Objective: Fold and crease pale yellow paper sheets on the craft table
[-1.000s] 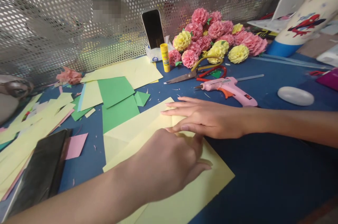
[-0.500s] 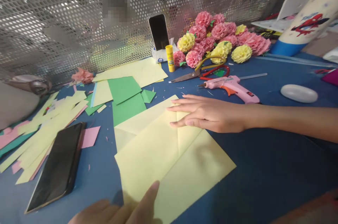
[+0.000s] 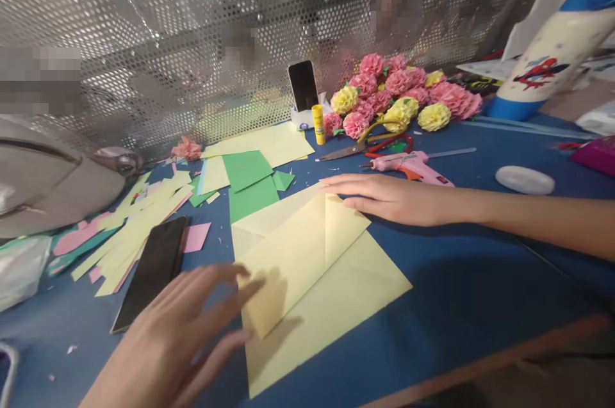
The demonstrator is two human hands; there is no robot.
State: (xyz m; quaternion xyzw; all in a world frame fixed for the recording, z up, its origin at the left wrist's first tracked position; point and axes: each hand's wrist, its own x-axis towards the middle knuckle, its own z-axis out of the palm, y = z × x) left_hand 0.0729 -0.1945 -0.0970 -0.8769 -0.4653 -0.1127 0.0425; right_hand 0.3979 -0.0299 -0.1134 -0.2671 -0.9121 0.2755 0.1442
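Yellow paper (image 3: 302,254), right hand (image 3: 382,198) atop; left hand (image 3: 177,325) near

The one view looks from the person's head, forward and down over the table (image 3: 461,299). It is near: the left hand (image 3: 166,325) looms large at the bottom, while the right hand (image 3: 389,198) reaches in from the right edge, with the paper (image 3: 298,254) between them around the middle. Ahead, the screen (image 3: 187,56), full of holes, closes off the top. The angle is wide, taking in the bag (image 3: 52,187) at the left edge and the bottle (image 3: 542,68), leaning, at the right. The table's near edge (image 3: 485,366) climbs rightward, so the view sits askew to it.
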